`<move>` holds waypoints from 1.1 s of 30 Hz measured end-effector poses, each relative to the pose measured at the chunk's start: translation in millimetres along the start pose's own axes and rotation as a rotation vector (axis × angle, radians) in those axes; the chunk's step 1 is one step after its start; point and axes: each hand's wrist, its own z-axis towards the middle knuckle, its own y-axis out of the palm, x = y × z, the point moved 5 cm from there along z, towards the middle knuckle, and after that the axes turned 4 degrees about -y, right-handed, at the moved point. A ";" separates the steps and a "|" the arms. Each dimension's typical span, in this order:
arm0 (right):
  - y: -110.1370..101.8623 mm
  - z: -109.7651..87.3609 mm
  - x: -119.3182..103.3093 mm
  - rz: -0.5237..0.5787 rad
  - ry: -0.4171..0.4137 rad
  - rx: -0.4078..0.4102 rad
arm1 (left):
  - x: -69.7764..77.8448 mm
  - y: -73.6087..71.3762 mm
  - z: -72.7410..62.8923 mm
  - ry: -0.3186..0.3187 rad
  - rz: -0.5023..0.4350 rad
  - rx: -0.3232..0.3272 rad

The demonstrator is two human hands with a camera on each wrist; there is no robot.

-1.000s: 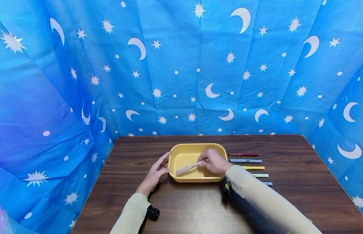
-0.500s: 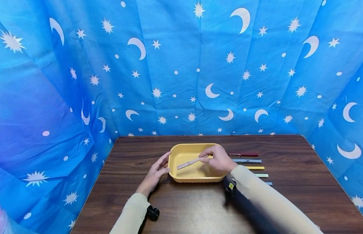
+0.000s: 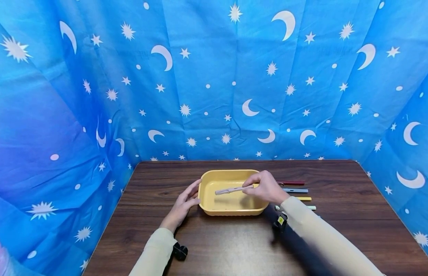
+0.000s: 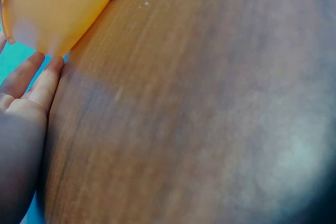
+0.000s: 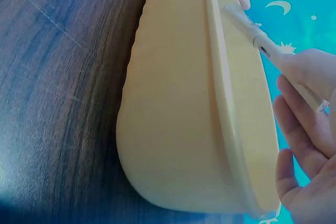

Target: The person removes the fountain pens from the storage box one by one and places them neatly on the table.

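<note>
A pale pinkish pen (image 3: 231, 190) with a clip is pinched between the thumb and fingers of my right hand (image 3: 267, 188). It is held slightly tilted over the yellow plastic bin (image 3: 231, 212). In the right wrist view the pen (image 5: 270, 48) crosses above the bin's rim (image 5: 226, 98), while the other fingers hang loosely below it. My left hand (image 3: 182, 203) touches the bin's left end with fairly straight fingers and thumb. From the left wrist view, the fingertips (image 4: 54, 65) meet the outer wall of the bin (image 4: 63, 9).
Right of the bin lies a row of pens, partly behind my right arm: dark red (image 3: 293, 183), blue-grey (image 3: 298, 190), yellow (image 3: 305, 199) and pale green (image 3: 311, 207). The brown wooden table (image 3: 158, 176) ends at a blue moon-and-star cloth (image 3: 214, 96).
My right hand has risen from inside the bin and shifted right with the pinkish pen, which now lies flatter. The left hand has stayed at the bin's left end.
</note>
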 end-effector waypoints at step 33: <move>-64.5 -45.8 22.3 0.028 0.081 0.108 | -2.3 -1.2 1.7 0.052 -0.006 -0.019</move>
